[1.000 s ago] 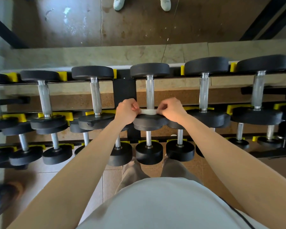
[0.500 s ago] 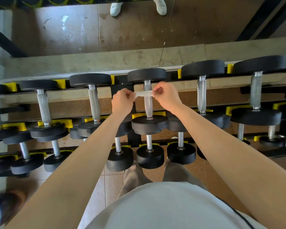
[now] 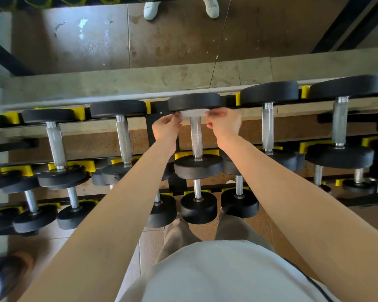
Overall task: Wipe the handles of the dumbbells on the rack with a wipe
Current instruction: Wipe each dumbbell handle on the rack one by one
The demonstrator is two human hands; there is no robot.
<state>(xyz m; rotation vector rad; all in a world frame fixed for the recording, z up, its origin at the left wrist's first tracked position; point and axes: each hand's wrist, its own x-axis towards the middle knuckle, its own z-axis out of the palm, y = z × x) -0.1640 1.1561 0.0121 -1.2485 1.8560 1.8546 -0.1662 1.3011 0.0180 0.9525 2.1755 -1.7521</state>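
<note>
A person at a gym rack (image 3: 149, 136) stretches a single white wipe (image 3: 193, 113) across the far end of the centre dumbbell's handle (image 3: 196, 138), just beneath its far head (image 3: 194, 101). The left hand (image 3: 166, 128) pinches one end of the wipe and the right hand (image 3: 224, 125) pinches the other, each grip closed on the sheet and holding it taut over the steel.

The wipe looks thin, limp and almost weightless. It is best held by its two ends, as here, so it wraps part of the bar. The handle is knurled (good for scrubbing friction, hard on a damp sheet), so a wipe dragged too sharply is likely to snag or tear. The dumbbell itself appears heavy and rigid and sits in yellow cradles (image 3: 205, 152). It probably needs no lifting, only a pass of the sheet along the shaft.

By count there are one wipe, two hands and six handles showing on the top tier, the leftmost cut off by the frame edge. The tiers below seem to carry about eight more shafts, though the forearms hide part of that row and the number is uncertain.
</note>
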